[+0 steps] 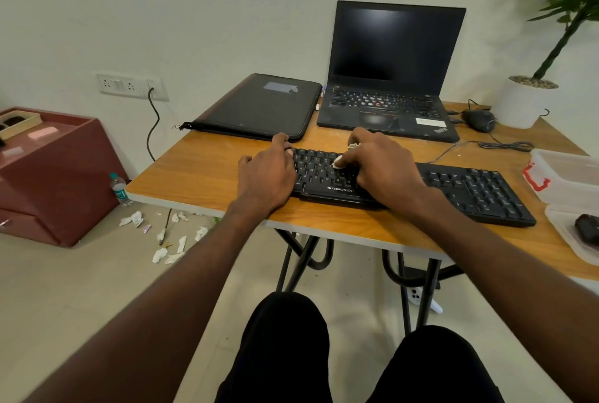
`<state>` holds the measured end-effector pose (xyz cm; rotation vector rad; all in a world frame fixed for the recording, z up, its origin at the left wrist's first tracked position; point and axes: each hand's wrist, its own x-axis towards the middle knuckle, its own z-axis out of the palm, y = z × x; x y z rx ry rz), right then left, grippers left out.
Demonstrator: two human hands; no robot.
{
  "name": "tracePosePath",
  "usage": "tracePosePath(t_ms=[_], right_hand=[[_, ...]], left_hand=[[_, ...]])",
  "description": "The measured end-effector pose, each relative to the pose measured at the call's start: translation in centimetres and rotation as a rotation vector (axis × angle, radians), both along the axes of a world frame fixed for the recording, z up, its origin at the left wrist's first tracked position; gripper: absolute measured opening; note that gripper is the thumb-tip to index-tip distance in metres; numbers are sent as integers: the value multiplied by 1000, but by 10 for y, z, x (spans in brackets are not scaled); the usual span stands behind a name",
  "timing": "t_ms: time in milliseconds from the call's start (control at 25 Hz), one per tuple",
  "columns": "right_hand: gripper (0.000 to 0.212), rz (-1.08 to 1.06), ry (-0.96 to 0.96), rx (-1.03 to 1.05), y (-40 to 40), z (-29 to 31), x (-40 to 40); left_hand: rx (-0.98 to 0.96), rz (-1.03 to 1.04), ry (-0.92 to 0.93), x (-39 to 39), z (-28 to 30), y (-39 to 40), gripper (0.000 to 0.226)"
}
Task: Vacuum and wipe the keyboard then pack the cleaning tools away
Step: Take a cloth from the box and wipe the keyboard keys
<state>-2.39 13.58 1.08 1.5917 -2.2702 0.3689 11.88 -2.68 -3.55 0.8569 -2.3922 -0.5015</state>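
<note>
The keyboard (411,185) lies along the near edge of the table (207,169), slanting toward the right edge, and it is being wiped. The left hand (267,172) covers the keyboard's left end, fingers curled over its far corner, most likely to pin it so it does not slide under the rubbing. The right hand (379,166) has its fingers bent down onto a small white wipe (338,162), which they pinch and press against the middle rows of keys; a second scrap of white shows above the knuckles, probably the same wipe bunched up, though the view is too small to be sure.

On the keyboard's front lip the white word "ZEBRONICS" reads clearly. The laptop (389,78) stands open with a dark screen at the far edge; a logo on its palm rest is too blurred to read. A black sleeve (262,107) lies beside it toward the far left corner. A mouse (479,120) sits near the plant pot (522,101) at the far right corner. A clear box (570,175) with a red clasp waits at the right edge, and its lid (564,234) lies nearer, bearing a dark object, perhaps a cleaning tool. Crumpled tissues (162,234) litter the floor left of the table.
</note>
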Motion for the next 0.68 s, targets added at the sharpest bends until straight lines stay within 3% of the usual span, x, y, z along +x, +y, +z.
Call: tracePosePath(t_ms=[240,440,680], right_hand=[[26,-191,49,-20,4,2,19],[35,9,-27,-9,-1,-2,20],[37,-195,20,32,32,-2,7]], left_hand=[[18,-13,1,-1,-1,-1,34],[20,-28,1,1,2,0,35],[5,-15,-12,-1,-1,-2,32]])
